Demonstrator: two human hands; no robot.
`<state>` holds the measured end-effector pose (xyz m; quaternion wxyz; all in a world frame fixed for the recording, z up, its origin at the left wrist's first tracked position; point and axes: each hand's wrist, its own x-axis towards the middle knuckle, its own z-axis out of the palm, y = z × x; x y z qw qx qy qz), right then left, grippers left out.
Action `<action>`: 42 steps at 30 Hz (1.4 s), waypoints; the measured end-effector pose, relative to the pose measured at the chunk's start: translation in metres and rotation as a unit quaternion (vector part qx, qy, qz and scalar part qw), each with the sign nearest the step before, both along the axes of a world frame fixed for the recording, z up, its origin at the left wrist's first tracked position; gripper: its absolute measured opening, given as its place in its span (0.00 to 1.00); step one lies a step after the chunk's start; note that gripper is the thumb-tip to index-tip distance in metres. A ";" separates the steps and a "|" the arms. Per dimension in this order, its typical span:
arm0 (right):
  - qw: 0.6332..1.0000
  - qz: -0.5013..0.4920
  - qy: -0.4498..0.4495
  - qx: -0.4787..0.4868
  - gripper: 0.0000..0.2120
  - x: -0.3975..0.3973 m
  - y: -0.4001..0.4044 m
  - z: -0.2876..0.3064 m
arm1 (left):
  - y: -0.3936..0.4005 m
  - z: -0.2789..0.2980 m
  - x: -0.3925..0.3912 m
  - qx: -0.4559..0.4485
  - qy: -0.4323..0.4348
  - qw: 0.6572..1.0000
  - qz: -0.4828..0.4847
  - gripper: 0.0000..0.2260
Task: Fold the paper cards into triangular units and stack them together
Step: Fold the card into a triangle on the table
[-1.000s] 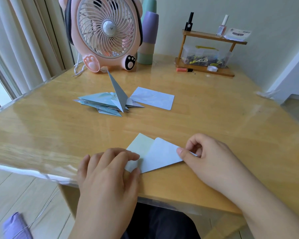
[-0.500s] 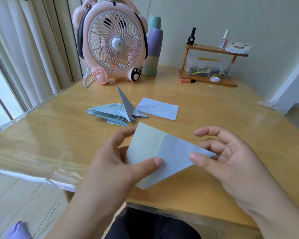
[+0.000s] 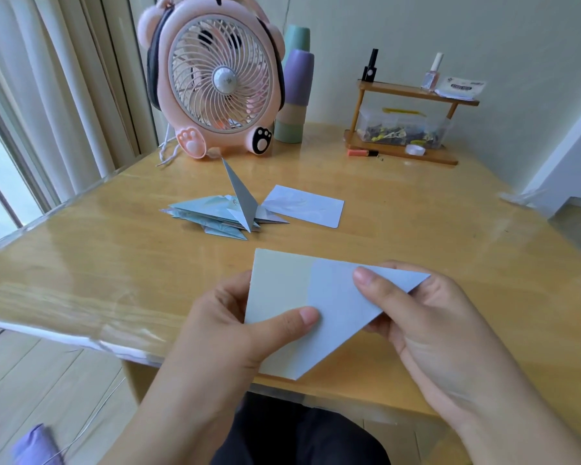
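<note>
1. One paper card (image 3: 319, 307), part-folded, pale green on its left and blue on the folded flap; held up off the table (image 3: 416, 229) near its front edge.
2. Left hand (image 3: 235, 333): thumb curled over the card's face, fingers hidden behind it, pinching its left side; right hand (image 3: 426, 317): thumb pressed on the blue flap, fingers beneath, pinching the right corner.
3. Risk, as I judge it: held in the air with nothing firm beneath, the next crease may run crooked; a skewed edge would give a triangle that sits badly in the stack.
4. Further risk: the glossy table may let the card slide if pressed down carelessly.
5. One pile of folded units (image 3: 215, 216), well apart, beyond the hands; exact count unclear; one flap stands upright.
6. One flat card (image 3: 307, 209) touching the pile's right side.
7. One pink fan (image 3: 215, 82); one stack of cups (image 3: 294, 95); one wooden shelf (image 3: 406, 125).
</note>
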<state>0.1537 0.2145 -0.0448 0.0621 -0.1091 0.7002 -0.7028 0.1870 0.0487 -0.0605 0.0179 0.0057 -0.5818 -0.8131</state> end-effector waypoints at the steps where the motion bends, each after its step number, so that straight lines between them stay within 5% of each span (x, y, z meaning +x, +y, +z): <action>1: 1.000 -0.008 0.007 0.007 0.11 0.000 -0.001 0.000 | 0.000 0.001 0.000 0.000 0.002 1.000 -0.001 0.16; 6: 0.999 0.009 0.021 0.036 0.10 0.003 -0.001 0.005 | -0.009 0.012 -0.004 -0.069 0.067 0.995 0.040 0.18; 14: 0.999 0.022 0.026 0.014 0.07 0.007 -0.001 0.009 | -0.014 0.026 -0.011 -0.253 0.112 0.961 -0.002 0.07; 42: 0.998 -0.055 0.000 -0.025 0.09 0.001 0.010 0.001 | -0.008 0.020 -0.003 -0.167 0.058 0.983 0.042 0.08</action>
